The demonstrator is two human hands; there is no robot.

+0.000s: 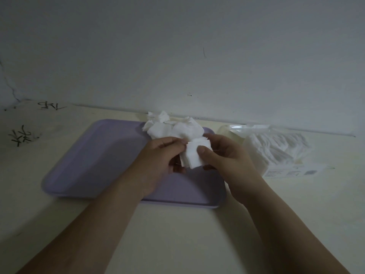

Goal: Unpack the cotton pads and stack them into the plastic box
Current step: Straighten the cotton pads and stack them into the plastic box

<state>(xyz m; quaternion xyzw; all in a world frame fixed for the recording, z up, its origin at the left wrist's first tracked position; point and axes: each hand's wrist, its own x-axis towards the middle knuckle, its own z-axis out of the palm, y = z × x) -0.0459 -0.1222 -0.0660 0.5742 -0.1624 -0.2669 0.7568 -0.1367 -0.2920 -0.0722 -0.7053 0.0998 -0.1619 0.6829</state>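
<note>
Two bare forearms are seen reaching in from the near edge of the cream tabletop (177,234). Over the right half of a lilac tray (94,159), which is laid flat near the middle of the tabletop, a small stack of square cotton pads (194,155) is held up between both hands. The left grip (164,153) is clenched on the stack's left edge, where it is pinched by curled fingertips. The right grip (223,155) is closed round the stack's right side, with the thumb pressed on the front pad and the fingers tucked behind. The stack is kept clear of the tray surface.

Just beyond the hands, a loose heap of crumpled pads (173,127) is piled at the tray's far edge, towards its far right corner. To the right of the tray, a clear plastic pack (286,171) with a printed label is set on the tabletop, and rows of white pads (276,147) are seen inside it. A clear plastic rim shows at its far left; whether this is the box cannot be told. Black scribbles (19,135) are marked at the tabletop's far left. The tabletop is backed by a pale wall (177,46).
</note>
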